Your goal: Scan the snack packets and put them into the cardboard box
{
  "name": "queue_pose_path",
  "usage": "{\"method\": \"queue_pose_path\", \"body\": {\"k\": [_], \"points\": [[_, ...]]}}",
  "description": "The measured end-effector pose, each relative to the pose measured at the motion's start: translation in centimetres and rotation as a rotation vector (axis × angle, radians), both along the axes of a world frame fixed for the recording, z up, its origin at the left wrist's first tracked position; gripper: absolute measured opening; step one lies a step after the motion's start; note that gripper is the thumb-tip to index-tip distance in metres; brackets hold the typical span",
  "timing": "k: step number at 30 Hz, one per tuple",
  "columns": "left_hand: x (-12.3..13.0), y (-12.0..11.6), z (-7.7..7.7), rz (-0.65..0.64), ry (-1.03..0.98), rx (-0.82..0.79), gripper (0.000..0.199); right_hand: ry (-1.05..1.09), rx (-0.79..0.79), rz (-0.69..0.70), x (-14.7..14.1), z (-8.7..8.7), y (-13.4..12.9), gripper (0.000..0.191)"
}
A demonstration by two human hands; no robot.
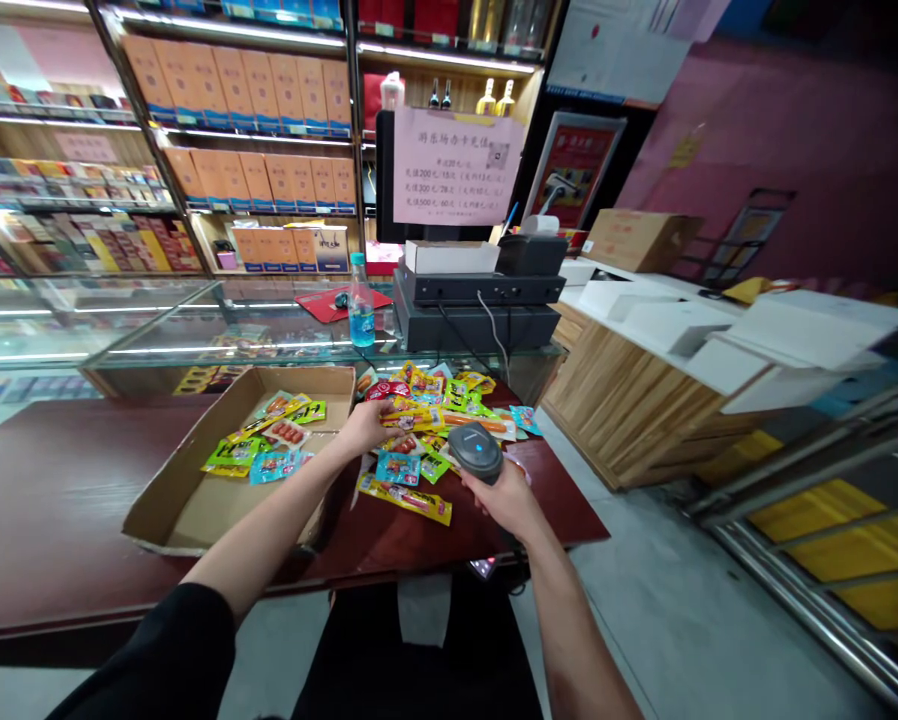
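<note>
My right hand (505, 495) is wrapped round a dark barcode scanner (474, 450) with a small blue light, over the right part of a snack pile. Left of it, my left hand (370, 425) pinches the end of a yellow snack packet (413, 420) above the pile. Green, yellow, blue and red packets lie beneath and around both hands. A long yellow packet (405, 498) rests on the dark red table (344, 545) nearer to me. To the left stands an open cardboard tray (186, 510) with several packets, among them a blue one (275, 466), partly behind my left forearm.
Behind the table, a glass counter (269, 325) carries a blue bottle (360, 305), a red mat (321, 303) and a black cash drawer (479, 325) below a monitor with a pink sign (456, 165). White boxes (674, 322) stand on a wooden cabinet (614, 400) at right.
</note>
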State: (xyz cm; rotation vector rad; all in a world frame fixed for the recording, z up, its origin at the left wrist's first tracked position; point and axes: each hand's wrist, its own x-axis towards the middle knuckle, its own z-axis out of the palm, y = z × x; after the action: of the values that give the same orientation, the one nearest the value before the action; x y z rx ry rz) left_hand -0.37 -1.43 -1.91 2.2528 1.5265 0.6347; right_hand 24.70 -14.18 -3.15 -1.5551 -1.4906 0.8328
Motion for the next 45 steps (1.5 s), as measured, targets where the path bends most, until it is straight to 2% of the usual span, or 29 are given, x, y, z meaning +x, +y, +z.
{"method": "queue_pose_path", "body": {"k": [2,7,13,20,30,38,45], "points": [[0.0,0.2,0.0,-0.002,-0.097,-0.063,0.040,0.000,0.005,-0.010,0.2,-0.1,-0.1,0.023],[-0.2,0.3,-0.1,-0.067,-0.244,-0.178,0.047,-0.012,0.002,-0.017,0.4,0.0,-0.3,0.024],[-0.4,0.4,-0.2,-0.044,-0.228,-0.165,0.048,0.003,-0.026,0.011,0.0,0.5,-0.6,0.021],[-0.6,0.6,-0.5,-0.055,-0.222,-0.164,0.050,0.025,-0.015,0.019,0.1,-0.1,-0.5,0.023],[-0.5,0.2,0.2,-0.061,-0.189,-0.137,0.045,-0.013,-0.040,0.030,-0.4,-0.2,-0.7,0.025],[-0.6,-0.2,1.0,-0.057,-0.197,-0.147,0.042,-0.022,-0.064,0.040,-0.8,0.7,-0.8,0.023],[-0.7,0.0,0.9,-0.084,-0.206,-0.139,0.042,-0.036,-0.056,0.036,-1.2,0.9,-0.9,0.022]]}}
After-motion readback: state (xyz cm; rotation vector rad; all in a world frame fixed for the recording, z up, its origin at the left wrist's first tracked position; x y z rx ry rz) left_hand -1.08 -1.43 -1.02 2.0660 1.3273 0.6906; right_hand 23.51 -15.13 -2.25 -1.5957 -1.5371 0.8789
